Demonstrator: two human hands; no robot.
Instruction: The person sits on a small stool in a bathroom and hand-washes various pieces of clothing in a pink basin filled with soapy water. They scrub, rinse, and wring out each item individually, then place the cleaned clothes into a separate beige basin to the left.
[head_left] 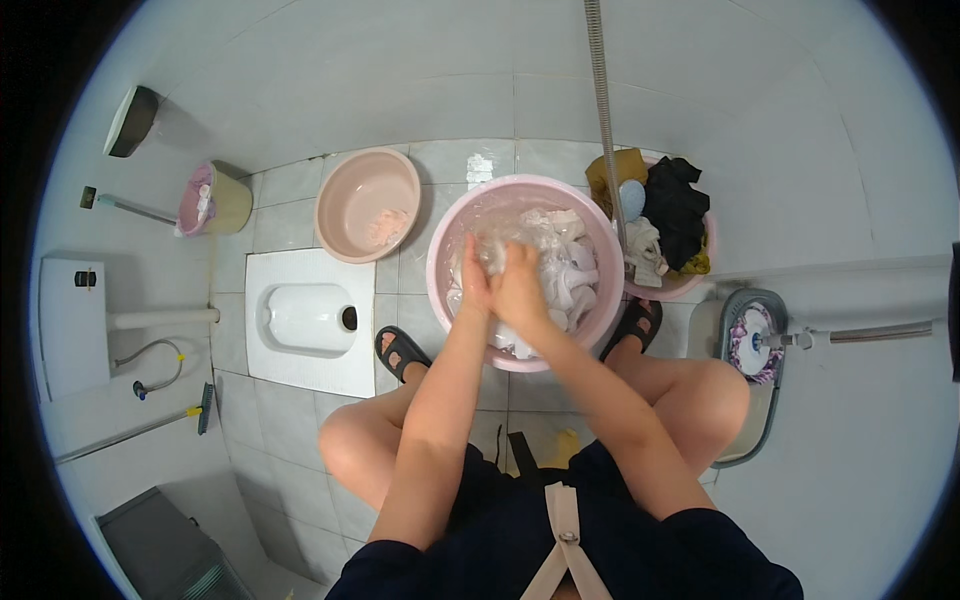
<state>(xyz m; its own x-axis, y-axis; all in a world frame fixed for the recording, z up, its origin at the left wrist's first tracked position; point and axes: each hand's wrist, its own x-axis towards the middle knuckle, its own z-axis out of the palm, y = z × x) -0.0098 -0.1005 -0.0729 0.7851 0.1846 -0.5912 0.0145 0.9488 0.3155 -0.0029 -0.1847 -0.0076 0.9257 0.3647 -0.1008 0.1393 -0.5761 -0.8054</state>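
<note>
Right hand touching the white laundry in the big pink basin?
Touching. The head view shows the right hand gripping white cloth inside the pink basin, pressed against the left hand.

We see a pale grey tiled floor (300,420) carrying everything here. On it stand a large pink basin (440,290), a smaller empty-looking pink basin (345,215) just beside it, and a third basin (690,285) heaped with dark and light clothes. A pink-lined waste bin (215,200) sits near the wall, a squat toilet pan (305,320) is set into the tiles, and a mop bucket (750,380) stands at the right.
</note>
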